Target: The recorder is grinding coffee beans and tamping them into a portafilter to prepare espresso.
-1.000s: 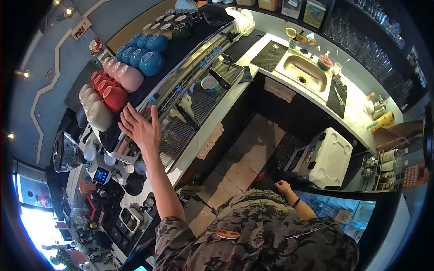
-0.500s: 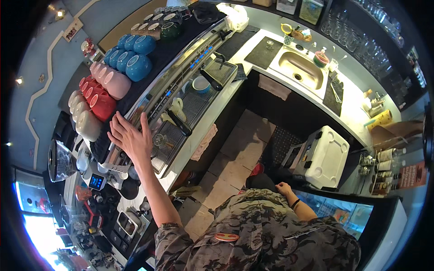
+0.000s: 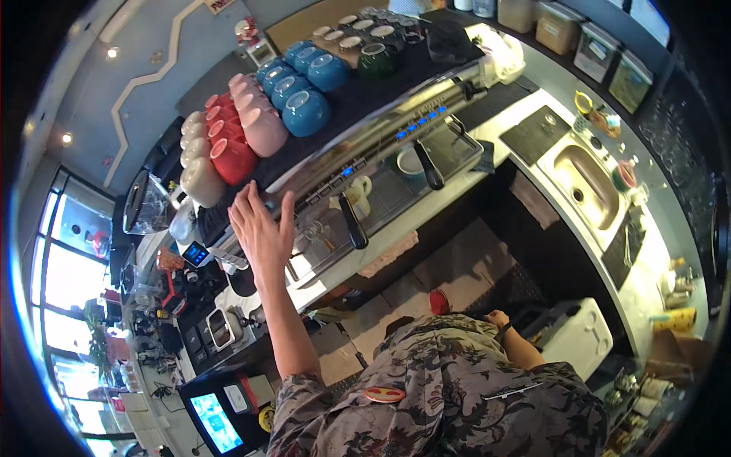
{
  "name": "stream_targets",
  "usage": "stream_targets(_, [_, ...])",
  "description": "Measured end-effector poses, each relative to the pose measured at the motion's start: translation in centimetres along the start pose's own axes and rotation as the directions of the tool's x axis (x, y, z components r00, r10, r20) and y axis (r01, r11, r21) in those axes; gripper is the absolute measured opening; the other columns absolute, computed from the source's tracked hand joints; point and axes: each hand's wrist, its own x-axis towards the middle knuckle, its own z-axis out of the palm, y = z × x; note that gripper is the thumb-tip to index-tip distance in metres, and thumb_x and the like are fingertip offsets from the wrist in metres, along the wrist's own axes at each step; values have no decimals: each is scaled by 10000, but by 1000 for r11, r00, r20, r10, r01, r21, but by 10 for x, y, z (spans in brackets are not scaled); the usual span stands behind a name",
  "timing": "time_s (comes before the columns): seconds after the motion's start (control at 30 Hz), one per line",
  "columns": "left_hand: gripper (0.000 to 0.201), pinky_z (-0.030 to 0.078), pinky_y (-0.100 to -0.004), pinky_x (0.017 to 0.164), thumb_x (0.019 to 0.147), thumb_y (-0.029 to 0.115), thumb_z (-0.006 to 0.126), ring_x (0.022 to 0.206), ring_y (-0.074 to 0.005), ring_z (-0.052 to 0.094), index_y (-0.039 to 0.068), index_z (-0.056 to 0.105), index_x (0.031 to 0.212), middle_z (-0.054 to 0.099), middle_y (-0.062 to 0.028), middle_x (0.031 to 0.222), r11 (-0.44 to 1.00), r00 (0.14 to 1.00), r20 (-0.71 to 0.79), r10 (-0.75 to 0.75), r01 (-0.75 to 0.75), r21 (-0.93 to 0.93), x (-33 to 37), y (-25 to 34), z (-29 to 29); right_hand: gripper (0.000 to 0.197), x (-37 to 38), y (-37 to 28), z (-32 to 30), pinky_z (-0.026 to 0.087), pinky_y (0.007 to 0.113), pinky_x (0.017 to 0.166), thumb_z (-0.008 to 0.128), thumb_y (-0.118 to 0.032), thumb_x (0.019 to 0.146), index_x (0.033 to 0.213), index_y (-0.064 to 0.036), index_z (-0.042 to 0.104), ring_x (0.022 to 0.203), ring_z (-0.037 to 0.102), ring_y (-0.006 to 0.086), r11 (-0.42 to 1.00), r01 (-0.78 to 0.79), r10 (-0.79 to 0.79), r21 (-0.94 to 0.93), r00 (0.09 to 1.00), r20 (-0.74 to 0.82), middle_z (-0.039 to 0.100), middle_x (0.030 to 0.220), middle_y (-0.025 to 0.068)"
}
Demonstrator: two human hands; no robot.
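Note:
My left hand [image 3: 261,228] is raised with its fingers spread, empty, just in front of the left end of a long espresso machine [image 3: 381,133]. Closest to the fingertips are a red cup [image 3: 232,158] and a cream cup [image 3: 202,181] stacked upside down on the machine's dark top. Beside them sit pink cups [image 3: 263,129] and blue cups [image 3: 304,110]. My right hand [image 3: 499,320] hangs low at my side above the floor, fingers curled; I see nothing in it.
A black portafilter handle [image 3: 352,221] juts from the machine beside a small white cup [image 3: 358,194] on the drip tray. A coffee grinder [image 3: 148,202] stands to the left. A steel sink [image 3: 582,183] lies right, a white bin [image 3: 582,339] below it.
My left hand stays spread in front of the machine's left end near the cups, sliding slightly right along it. The view has shifted. My right hand stays at my side.

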Motion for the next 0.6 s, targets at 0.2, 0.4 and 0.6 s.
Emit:
stream_targets(0.2, [520, 371, -428, 1014, 879, 287, 656, 1164, -359, 494, -27, 517, 1270, 538, -193, 1222, 997, 992, -117, 41, -49, -67, -6, 10, -7, 364, 66, -88, -57, 529, 403, 800, 645, -349, 783, 946, -29, 704, 873, 686, 324, 974, 194, -193, 116, 981, -26, 703, 866, 177])
stream_targets(0.4, [88, 429, -307, 638, 847, 27, 574, 667, -199, 539, -20, 559, 773, 579, -114, 759, 889, 934, -336, -123, -47, -456, -91, -3, 7, 314, 70, -169, -60, 522, 415, 811, 622, -341, 801, 898, -55, 707, 908, 671, 342, 936, 350, -351, -23, 936, -9, 698, 919, 179])
stream_targets(0.6, [249, 360, -349, 514, 843, 126, 685, 522, -238, 446, 1, 543, 681, 479, -108, 596, 731, 843, 151, -516, 526, -436, -269, -43, 109, 327, 42, -196, -31, 531, 411, 770, 615, -337, 796, 920, -44, 689, 835, 682, 341, 887, 433, -413, -161, 899, 144, 698, 863, 177])
